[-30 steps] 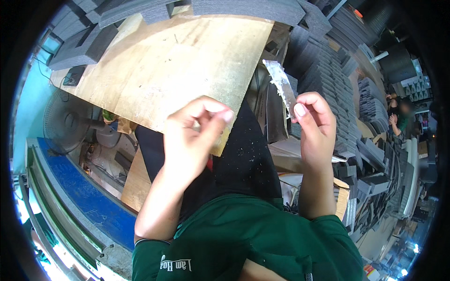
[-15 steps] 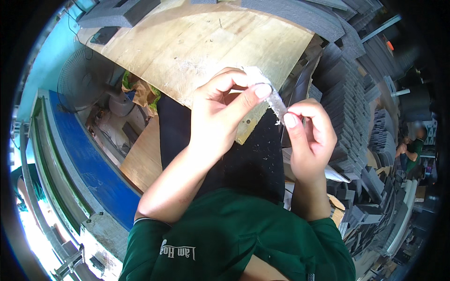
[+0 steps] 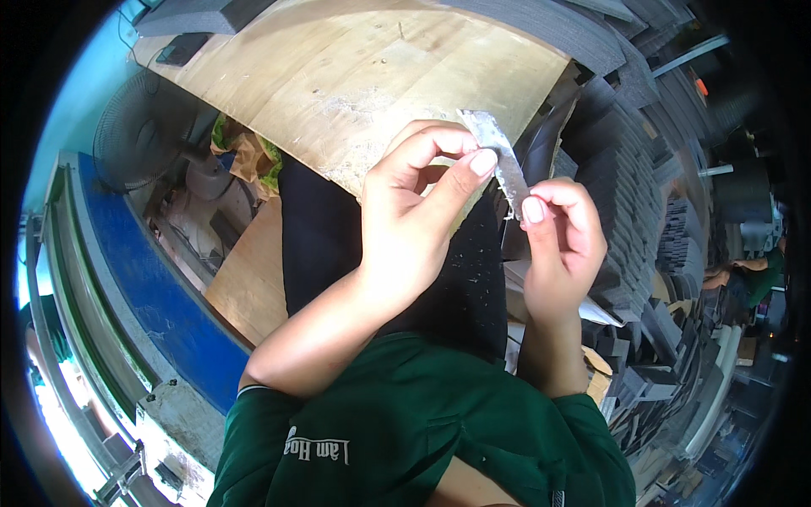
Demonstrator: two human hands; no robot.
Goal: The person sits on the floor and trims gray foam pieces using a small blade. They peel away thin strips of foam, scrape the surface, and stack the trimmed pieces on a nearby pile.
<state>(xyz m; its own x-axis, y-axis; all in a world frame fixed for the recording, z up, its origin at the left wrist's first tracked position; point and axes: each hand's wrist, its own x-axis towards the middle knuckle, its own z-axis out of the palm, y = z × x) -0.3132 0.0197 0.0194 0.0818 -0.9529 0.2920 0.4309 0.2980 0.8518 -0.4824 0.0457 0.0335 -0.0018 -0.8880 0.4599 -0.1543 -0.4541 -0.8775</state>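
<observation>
A narrow grey-white strip [image 3: 510, 173] with ragged edges slants between my hands, above the near right corner of the wooden table. My left hand [image 3: 425, 190] pinches it along its side, thumb on top, below its far end. At its near end, the thumb and forefinger of my right hand [image 3: 562, 232] close on it, where small frayed bits stick out. What the strip is made of I cannot tell. Fine shavings lie on the wooden tabletop [image 3: 338, 72] and on my black trousers [image 3: 460, 287].
Stacks of dark grey foam pieces [image 3: 612, 169] crowd the right side, with more foam [image 3: 541, 34] along the table's far edge. A phone [image 3: 182, 49] lies at the table's far left. A standing fan [image 3: 139, 131] and a crumpled bag [image 3: 253, 160] are left; another person [image 3: 756, 275] is far right.
Both hands keep their pinch on the strip. My left hand and the strip have shifted slightly right, and the strip's flat face shows more. The person far right has changed posture.
</observation>
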